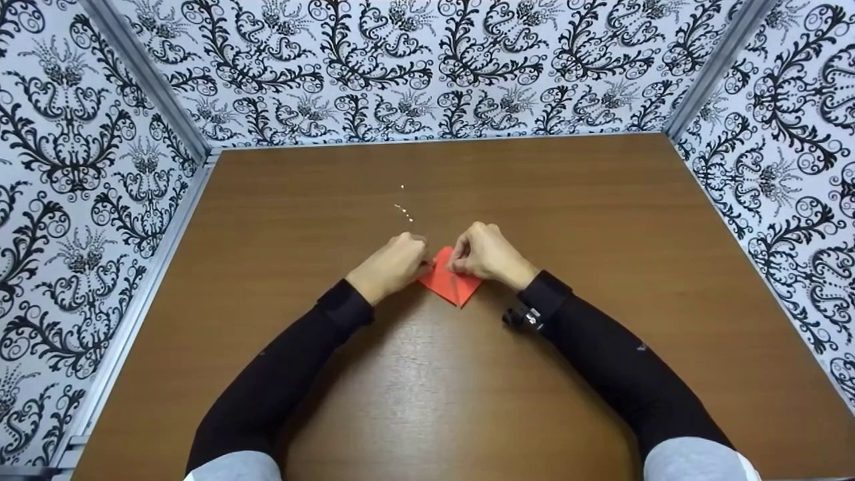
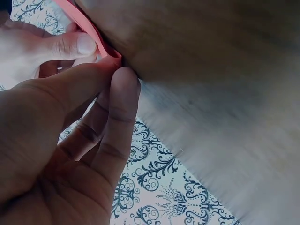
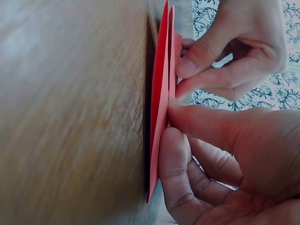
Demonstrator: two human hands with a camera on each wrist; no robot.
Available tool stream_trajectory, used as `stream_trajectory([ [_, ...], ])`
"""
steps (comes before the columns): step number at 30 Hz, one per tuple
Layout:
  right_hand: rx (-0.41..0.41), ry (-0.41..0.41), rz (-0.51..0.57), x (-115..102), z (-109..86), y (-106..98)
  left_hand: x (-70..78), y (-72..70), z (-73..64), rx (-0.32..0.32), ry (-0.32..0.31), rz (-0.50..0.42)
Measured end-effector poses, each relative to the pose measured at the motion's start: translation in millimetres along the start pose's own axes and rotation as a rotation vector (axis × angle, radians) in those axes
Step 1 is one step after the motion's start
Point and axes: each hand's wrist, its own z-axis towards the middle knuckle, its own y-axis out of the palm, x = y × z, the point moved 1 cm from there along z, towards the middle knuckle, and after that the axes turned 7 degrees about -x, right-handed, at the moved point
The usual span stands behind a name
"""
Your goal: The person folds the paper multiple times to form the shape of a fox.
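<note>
A folded sheet of red-orange paper [image 1: 446, 288] lies near the middle of the wooden table, one pointed corner toward the person and a crease running down to it. My left hand [image 1: 394, 260] pinches its left edge between thumb and forefinger, as the left wrist view shows close up. On the other side, my right hand [image 1: 491, 254] pinches the paper's layers with thumb and forefinger. Seen edge-on in the right wrist view, the folded paper [image 3: 161, 103] has its layers slightly parted, and both hands' fingertips meet close together on it. Part of the paper is hidden under the fingers.
The brown wooden table [image 1: 427, 387] spreads around the hands. Small bright specks [image 1: 404, 212] show beyond the left hand. Patterned black-and-white walls [image 1: 427, 67] enclose the back and sides. A small black camera [image 1: 523, 318] sits at the right wrist.
</note>
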Motion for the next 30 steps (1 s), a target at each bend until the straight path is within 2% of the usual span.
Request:
stream_trajectory([
  [9, -0.01, 0.025, 0.01, 0.0, -0.4, 0.1, -0.4, 2.6, -18.5, 0.024, 0.037, -0.005],
  [15, -0.01, 0.034, 0.001, -2.1, -1.2, -0.8, -1.3, 4.6, -32.3, 0.046, 0.083, 0.046],
  [23, -0.006, 0.03, 0.011, -0.5, -0.6, -0.4, 1.4, 3.3, -50.7, 0.025, 0.067, 0.07],
  [30, -0.01, 0.042, 0.015, -1.7, -1.3, 0.6, 2.9, 1.3, -59.7, 0.02, 0.07, 0.062],
])
